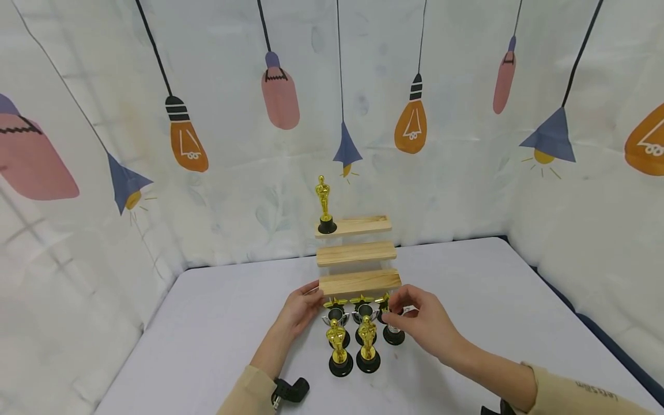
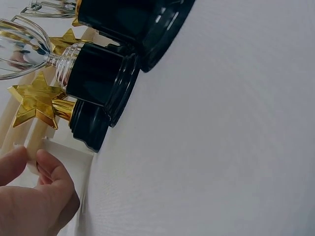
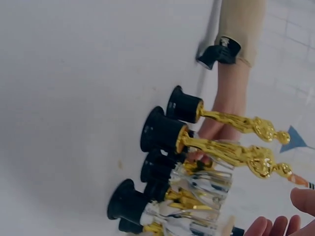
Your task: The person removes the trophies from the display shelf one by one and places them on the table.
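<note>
A three-step wooden display shelf (image 1: 358, 282) stands at the middle of the table. My left hand (image 1: 302, 308) pinches the left end of its lowest plank (image 2: 35, 147) between thumb and fingers. On the top step's left end stands a gold figurine trophy (image 1: 324, 202) with a black base. Before the shelf, two more gold figurine trophies (image 1: 368, 337) stand in front, silver cup trophies (image 2: 22, 49) behind them, and gold star trophies (image 2: 38, 101) at the back. My right hand (image 1: 422, 320) hovers by the rightmost silver cup trophy (image 3: 162, 219), fingers loosely bent and apart from the thumb; contact is unclear.
A white cloth covers the table (image 1: 218, 323). Behind and beside it hangs a white curtain (image 1: 233, 202) printed with lamps and bulbs. Black straps (image 1: 290, 391) sit on both wrists. The trophies stand close together, partly hiding one another.
</note>
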`<state>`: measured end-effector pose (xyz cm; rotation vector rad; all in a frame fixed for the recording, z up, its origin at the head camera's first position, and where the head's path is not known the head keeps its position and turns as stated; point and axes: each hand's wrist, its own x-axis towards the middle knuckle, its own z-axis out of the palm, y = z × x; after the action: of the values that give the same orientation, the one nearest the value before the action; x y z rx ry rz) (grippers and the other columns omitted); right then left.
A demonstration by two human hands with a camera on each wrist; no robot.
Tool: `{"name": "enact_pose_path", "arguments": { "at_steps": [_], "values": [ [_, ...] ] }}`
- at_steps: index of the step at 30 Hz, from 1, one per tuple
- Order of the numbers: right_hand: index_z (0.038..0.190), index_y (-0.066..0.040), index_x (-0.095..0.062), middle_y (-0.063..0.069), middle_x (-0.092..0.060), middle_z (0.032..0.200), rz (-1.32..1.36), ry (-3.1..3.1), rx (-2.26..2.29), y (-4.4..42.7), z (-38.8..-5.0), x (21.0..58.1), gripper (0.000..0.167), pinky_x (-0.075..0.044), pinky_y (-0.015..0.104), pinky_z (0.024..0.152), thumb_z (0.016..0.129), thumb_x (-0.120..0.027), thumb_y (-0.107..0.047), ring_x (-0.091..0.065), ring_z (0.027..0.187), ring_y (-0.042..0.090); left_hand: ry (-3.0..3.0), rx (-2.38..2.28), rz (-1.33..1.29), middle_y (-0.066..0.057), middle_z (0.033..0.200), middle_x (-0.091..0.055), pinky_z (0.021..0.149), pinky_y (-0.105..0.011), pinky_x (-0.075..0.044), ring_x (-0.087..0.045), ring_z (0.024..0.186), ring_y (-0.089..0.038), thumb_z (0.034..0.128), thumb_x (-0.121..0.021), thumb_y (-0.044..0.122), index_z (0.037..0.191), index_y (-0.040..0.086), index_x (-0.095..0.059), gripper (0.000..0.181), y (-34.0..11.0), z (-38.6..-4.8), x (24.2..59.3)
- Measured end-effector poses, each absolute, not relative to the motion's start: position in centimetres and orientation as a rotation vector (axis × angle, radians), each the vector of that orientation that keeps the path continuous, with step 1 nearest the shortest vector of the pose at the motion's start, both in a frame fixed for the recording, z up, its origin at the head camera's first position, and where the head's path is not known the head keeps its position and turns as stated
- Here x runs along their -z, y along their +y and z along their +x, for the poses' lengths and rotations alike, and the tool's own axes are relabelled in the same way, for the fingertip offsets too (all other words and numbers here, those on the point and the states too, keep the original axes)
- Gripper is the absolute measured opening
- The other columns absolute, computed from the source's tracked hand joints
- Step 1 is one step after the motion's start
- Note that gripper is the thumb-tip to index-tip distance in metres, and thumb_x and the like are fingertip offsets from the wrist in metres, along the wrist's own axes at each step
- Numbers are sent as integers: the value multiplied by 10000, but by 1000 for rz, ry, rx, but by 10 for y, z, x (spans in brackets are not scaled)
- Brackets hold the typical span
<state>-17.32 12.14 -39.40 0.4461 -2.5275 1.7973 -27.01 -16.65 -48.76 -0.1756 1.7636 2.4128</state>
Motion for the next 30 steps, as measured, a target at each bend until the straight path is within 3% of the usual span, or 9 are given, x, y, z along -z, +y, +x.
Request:
{"name": "enact_pose_path", "arguments": {
  "at_steps": [19,30],
  "values": [
    [1057,-13,-642,97,-641,1039,536,-2411,-1836,110,-214,358,240,-518,309,786,909,-797,-120,-596,980,254,1764,-2417,-180,-284,1431,-468,872,-268,-514,-599,1024,-170,1042,-537,-16,1505,-147,-334,523,-166,-269,487],
    [1112,-24,-646,153,-634,1144,536,-2446,-1840,97,-242,343,251,-505,363,844,932,-778,-138,-580,1055,271,1732,-2445,-192,-232,1302,-564,826,-257,-518,-609,964,-157,1034,-534,-35,1487,-151,-367,496,-166,-270,491]
  ]
}}
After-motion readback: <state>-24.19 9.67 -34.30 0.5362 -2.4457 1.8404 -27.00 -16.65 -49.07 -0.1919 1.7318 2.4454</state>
